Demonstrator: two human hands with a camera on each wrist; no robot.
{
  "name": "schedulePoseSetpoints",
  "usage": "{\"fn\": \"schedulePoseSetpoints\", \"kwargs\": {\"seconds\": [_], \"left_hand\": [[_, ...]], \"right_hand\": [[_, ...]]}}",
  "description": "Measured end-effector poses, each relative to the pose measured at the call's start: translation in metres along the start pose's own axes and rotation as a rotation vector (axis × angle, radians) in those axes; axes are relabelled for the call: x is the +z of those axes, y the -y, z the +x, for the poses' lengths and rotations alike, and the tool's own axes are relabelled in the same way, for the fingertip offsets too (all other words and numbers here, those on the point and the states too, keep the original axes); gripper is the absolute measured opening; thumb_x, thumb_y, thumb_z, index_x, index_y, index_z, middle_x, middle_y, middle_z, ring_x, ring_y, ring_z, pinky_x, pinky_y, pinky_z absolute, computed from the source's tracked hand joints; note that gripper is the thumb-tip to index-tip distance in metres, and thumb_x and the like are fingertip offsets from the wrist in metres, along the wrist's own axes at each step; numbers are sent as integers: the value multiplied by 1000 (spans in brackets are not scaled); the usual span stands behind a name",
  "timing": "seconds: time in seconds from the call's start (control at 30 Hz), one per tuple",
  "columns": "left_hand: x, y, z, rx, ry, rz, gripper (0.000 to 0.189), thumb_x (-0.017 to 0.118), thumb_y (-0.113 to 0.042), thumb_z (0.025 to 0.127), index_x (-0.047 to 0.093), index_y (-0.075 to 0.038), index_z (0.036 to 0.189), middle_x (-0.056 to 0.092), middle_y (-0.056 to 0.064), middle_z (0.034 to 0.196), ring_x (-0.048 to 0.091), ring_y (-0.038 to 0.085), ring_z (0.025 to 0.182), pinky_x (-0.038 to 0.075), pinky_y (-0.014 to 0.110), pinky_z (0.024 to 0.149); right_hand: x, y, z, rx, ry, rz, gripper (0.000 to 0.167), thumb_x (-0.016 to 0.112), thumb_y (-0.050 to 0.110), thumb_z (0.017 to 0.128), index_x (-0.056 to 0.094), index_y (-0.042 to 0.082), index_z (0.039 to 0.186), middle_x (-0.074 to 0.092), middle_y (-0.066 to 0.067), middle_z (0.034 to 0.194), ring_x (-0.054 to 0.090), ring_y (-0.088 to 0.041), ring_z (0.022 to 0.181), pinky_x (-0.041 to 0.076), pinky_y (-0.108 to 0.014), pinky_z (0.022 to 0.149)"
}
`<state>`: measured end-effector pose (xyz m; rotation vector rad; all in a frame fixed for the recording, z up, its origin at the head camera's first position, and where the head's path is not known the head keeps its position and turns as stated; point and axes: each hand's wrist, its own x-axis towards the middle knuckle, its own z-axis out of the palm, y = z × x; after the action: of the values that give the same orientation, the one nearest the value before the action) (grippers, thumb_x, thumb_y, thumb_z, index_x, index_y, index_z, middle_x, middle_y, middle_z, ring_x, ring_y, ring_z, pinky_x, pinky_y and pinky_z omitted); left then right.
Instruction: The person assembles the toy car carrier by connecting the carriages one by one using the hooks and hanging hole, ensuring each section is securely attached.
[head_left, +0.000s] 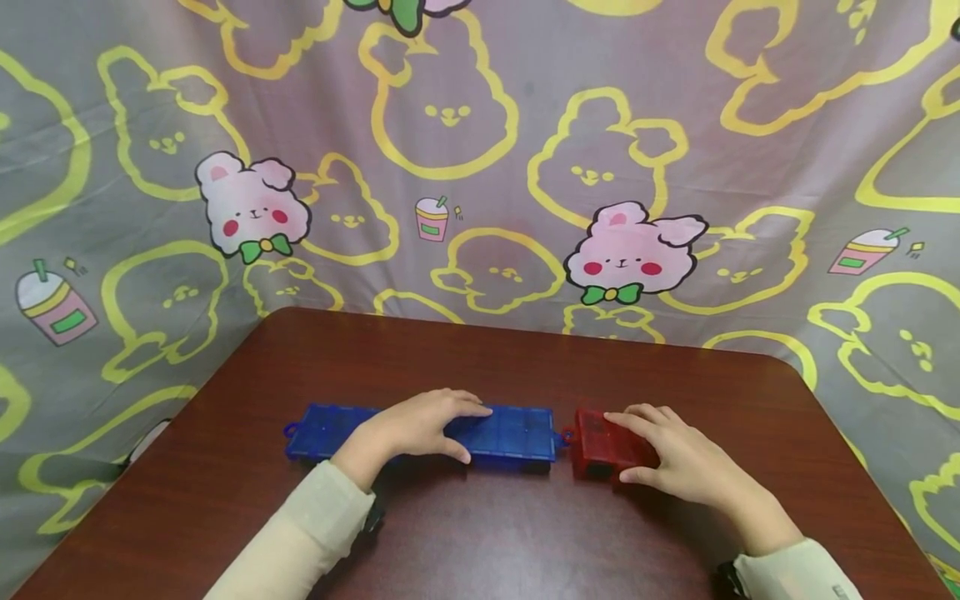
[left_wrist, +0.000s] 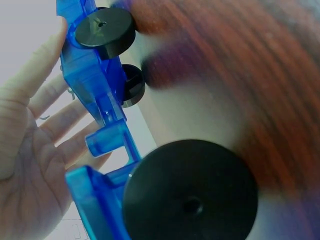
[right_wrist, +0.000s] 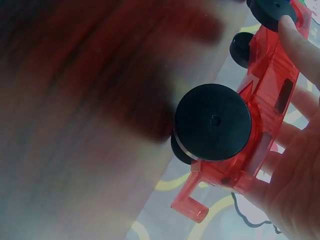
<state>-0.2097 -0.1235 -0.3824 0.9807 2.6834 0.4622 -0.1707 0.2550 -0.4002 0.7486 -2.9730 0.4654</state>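
Note:
A long blue see-through toy wagon (head_left: 510, 433) stands on the table, its middle hidden by my left hand (head_left: 423, 425). That hand grips it from above, thumb at the near side and fingers over the far side. Black wheels (left_wrist: 190, 195) and a blue peg (left_wrist: 107, 140) show beneath in the left wrist view. A shorter red see-through toy wagon (head_left: 596, 437) stands to its right, with a red ring (head_left: 567, 435) at the blue wagon's end. My right hand (head_left: 678, 458) holds the red wagon across its width, the thumb against a black wheel (right_wrist: 275, 12) in the right wrist view.
Both wagons stand in one row across the brown wooden table (head_left: 525, 358). A blue ring (head_left: 292, 429) sticks out at the row's left end. Behind the table hangs a grey curtain (head_left: 495, 200) printed with cartoon animals.

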Motion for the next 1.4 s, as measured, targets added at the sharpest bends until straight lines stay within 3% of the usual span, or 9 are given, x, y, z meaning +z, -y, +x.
{"fn": "schedulePoseSetpoints", "kwargs": {"seconds": [0.43, 0.73, 0.93, 1.2, 1.4], "left_hand": [[0, 3, 0, 11, 9, 8, 66, 78, -38, 84, 55, -22, 144, 50, 3, 151, 47, 26, 139, 40, 49, 114], [-1, 1, -5, 11, 8, 36, 72, 76, -38, 86, 47, -21, 149, 43, 5, 156, 41, 28, 144, 40, 49, 114], [-12, 10, -22, 14, -61, 8, 77, 77, -38, 85, 43, -17, 152, 42, 9, 156, 42, 29, 142, 41, 51, 112], [-24, 28, -57, -78, -106, 23, 78, 79, -39, 83, 46, -13, 149, 44, 13, 154, 40, 35, 143, 40, 55, 112], [-24, 43, -76, -132, -92, 21, 81, 83, -40, 79, 49, -11, 147, 47, 17, 151, 43, 40, 140, 41, 58, 109]], "right_hand": [[5, 0, 2, -16, -6, -79, 77, 87, 47, 70, 59, 24, 138, 60, -7, 128, 54, -27, 112, 59, -42, 72], [-1, 4, 2, -18, 12, -70, 77, 86, 48, 71, 57, 25, 139, 59, -8, 133, 54, -30, 117, 59, -48, 77], [-3, 16, 15, -48, -2, -24, 74, 82, 48, 76, 56, 24, 141, 57, -8, 137, 52, -30, 122, 59, -50, 83], [3, 46, 43, -88, 34, 56, 73, 78, 45, 83, 49, 24, 147, 52, -8, 145, 48, -31, 132, 51, -55, 100], [11, 69, 63, -149, 77, 87, 75, 76, 46, 84, 46, 25, 149, 51, -8, 147, 48, -30, 134, 50, -54, 101]]}}
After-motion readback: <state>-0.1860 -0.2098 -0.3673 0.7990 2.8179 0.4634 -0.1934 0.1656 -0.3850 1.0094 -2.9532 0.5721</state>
